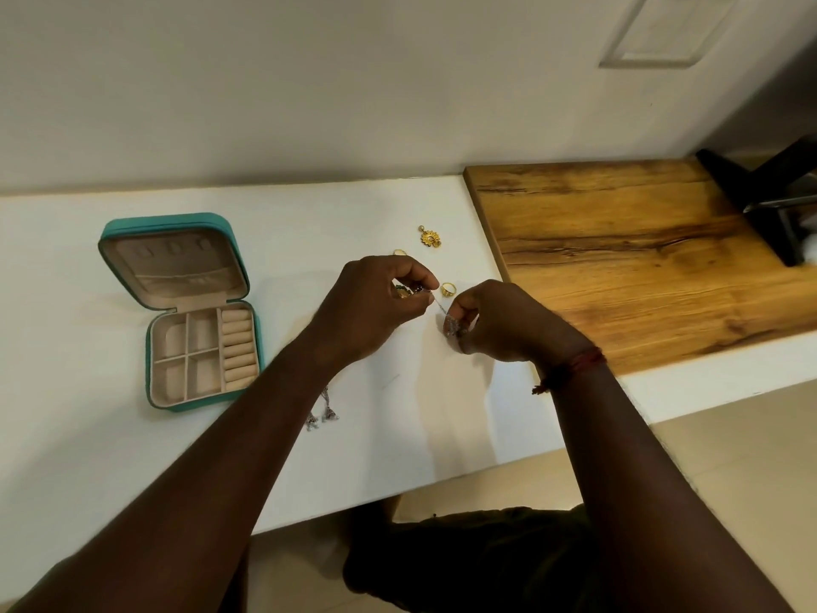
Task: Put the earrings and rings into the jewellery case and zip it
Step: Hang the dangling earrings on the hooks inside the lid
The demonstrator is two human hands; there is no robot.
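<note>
A teal jewellery case point(247, 347) lies open on the white counter point(88, 457) at the left, with beige compartments and ring rolls inside. Right of it, my left hand point(371, 307) pinches the thin post of a silver earring point(452, 325), while my right hand point(499, 325) grips the earring's body. Both hands also hide part of it. A gold earring point(429, 236) lies beyond my hands. A gold ring point(448, 288) sits between my hands, and another gold ring point(399, 252) peeks out behind my left hand. Silver jhumka earrings point(320, 418) lie partly under my left forearm.
A wooden board point(619, 258) covers the counter's right part, with a dark stand point(769, 201) at its far right. The white wall runs along the back. The counter's front edge point(398, 497) is close to my body.
</note>
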